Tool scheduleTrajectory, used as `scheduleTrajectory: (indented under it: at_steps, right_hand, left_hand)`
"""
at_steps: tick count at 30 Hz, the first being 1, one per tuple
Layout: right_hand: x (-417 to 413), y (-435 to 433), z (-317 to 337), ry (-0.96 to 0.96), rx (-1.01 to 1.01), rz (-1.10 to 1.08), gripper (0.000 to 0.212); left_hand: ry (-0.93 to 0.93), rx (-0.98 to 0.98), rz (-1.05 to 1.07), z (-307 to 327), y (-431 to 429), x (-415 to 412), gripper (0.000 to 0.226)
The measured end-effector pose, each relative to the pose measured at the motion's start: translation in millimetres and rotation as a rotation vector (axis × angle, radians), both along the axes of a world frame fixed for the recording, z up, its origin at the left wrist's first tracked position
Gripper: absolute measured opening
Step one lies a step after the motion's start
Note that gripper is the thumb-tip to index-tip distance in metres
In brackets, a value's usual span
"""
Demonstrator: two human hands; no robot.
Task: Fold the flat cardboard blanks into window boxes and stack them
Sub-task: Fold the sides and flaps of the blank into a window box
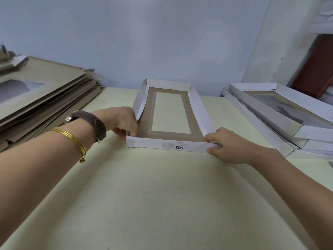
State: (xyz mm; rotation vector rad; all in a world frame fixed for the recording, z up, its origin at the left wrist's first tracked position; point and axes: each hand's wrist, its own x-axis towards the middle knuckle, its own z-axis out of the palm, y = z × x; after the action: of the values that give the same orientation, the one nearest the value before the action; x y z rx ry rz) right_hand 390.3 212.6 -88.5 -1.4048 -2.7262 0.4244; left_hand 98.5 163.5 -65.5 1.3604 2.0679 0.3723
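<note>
Hands at near corners of window box (171,112), mid-table (162,195). Left hand (124,121) curled, pinching left corner; right hand (223,143) pinching right corner of front wall. Box holds nothing. Flat blanks (41,94) stacked left; folded boxes (281,116) stacked right.

A pale green table (162,195) is seen from above. At its left edge, flat blanks (54,73) are piled tan side up, loosely fanned. A part-folded box (153,144) is set at the middle, window panel flat on the tabletop and white walls raised. At the right, folded boxes (281,107) are stacked, slightly askew.
</note>
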Motion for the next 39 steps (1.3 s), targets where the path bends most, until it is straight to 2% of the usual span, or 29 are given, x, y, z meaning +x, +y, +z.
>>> scheduleTrajectory:
  at_steps: [6, 11, 13, 16, 20, 22, 25, 27, 32, 39]
  right_hand:
    - [0.7, 0.0, -0.8, -0.002, 0.029, 0.016, 0.013]
    - [1.3, 0.0, -3.5, 0.031, 0.044, -0.003, 0.011]
    - [2.0, -0.1, -4.6, 0.038, 0.055, -0.014, 0.009]
    - [4.9, -0.5, -6.5, 0.063, 0.067, -0.018, 0.006]
    - [8.5, 0.0, -11.1, 0.104, 0.128, -0.022, 0.01]
    - [10.4, -0.9, -15.0, 0.154, 0.164, -0.034, 0.01]
    - [14.1, -4.7, -21.3, 0.283, 0.202, -0.085, 0.011]
    - [15.5, -7.6, -24.8, 0.345, 0.227, -0.097, 0.013]
    - [16.4, -10.6, -27.0, 0.407, 0.128, -0.093, 0.019]
    - [13.5, -6.8, -25.2, 0.361, 0.08, -0.111, 0.018]
  left_hand:
    - [0.105, 0.055, -0.006, -6.6, -1.8, 4.9, 0.024]
    - [0.163, 0.091, -0.02, -7.2, -8.6, 5.3, 0.012]
    - [0.137, 0.082, -0.036, -8.9, -9.4, 3.3, 0.015]
    - [0.079, 0.088, -0.089, -9.7, -16.5, 1.7, 0.044]
    - [-0.093, 0.086, -0.162, -7.3, -29.4, -4.0, 0.055]
    - [-0.068, 0.093, -0.192, -9.9, -35.1, -9.1, 0.05]
    - [-0.076, 0.216, -0.168, -20.2, -39.3, -13.3, 0.025]
    - [-0.105, 0.288, -0.137, -26.6, -41.4, -14.6, 0.017]
    - [-0.083, 0.384, -0.132, -35.3, -45.0, -10.9, 0.021]
    - [-0.009, 0.399, -0.183, -40.1, -47.3, -5.9, 0.024]
